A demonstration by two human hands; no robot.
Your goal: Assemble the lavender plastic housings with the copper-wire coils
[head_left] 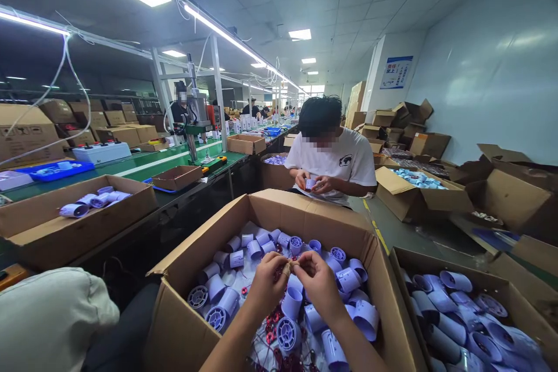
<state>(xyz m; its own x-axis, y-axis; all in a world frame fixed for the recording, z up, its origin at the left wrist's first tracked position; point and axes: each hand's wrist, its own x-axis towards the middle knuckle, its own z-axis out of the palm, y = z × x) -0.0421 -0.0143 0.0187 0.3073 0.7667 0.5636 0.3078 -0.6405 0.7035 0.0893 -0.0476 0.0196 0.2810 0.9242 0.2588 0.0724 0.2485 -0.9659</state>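
Observation:
Above an open cardboard box, my left hand and my right hand meet with fingertips pinched close together. Whatever sits between the fingers is too small and covered to make out. Beneath them lie many lavender plastic cups, some upright, others on their sides, a few showing a slotted round end. Small red parts with dark wires are heaped among the cups, below my wrists.
Across the box a co-worker in a white shirt handles a lavender cup. On the right stands another box of cups. To the left, a green workbench carries a shallow carton and a press machine.

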